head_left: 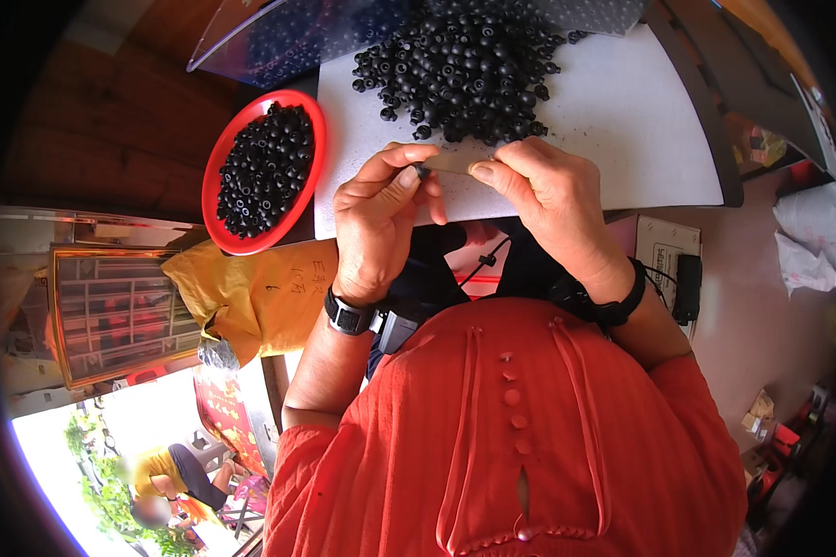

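Note:
Between the thumb and fingers of my left hand (373, 212) is a small black rounded part (423, 171). My right hand (559, 193) pinches a thin, narrow tool (453, 163), perhaps a blade; its tip reaches the part in my left hand. Both hands are over the near edge of a white work surface (636, 121). Just beyond them lies a large heap of similar black parts (460, 70), some showing round hollow openings. To the left, a red oval basin (320, 139) holds many more of these parts (267, 172).
A clear plastic sheet (279, 37) stands at the back left behind the heap. Below the basin is a yellow sack (260, 297). On the floor at right lie a box (664, 237) and white bags (808, 237). A person (176, 473) sits outside at the lower left.

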